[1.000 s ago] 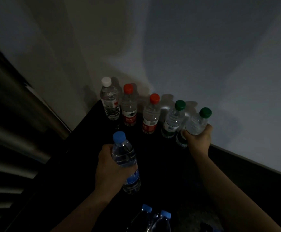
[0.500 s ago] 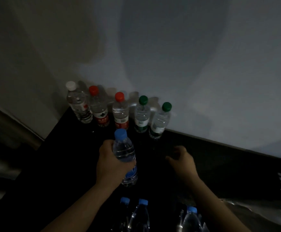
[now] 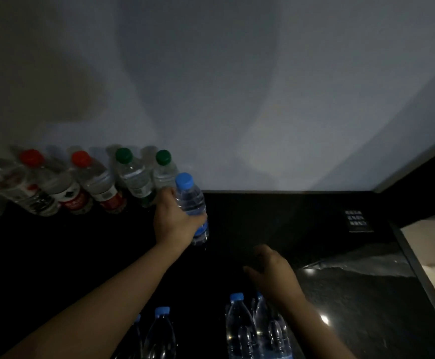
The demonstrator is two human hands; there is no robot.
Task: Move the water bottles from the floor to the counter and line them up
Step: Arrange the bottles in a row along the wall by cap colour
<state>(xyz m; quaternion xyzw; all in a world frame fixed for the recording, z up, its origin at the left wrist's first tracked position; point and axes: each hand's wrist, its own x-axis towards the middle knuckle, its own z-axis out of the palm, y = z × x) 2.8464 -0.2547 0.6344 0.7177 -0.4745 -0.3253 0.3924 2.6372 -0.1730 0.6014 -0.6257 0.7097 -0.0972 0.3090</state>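
Water-filled blue-capped bottle [image 3: 191,203] shifted beside green-capped bottle [image 3: 163,168], left hand [image 3: 175,221] gripping.

Open black counter [image 3: 276,218] right of the capped bottle row [image 3: 92,180], wall [image 3: 237,99] close behind.

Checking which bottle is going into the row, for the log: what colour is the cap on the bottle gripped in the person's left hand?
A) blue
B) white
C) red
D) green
A: the left hand grips a clear bottle with a blue cap, just right of the green-capped bottle that ends the row on the counter.
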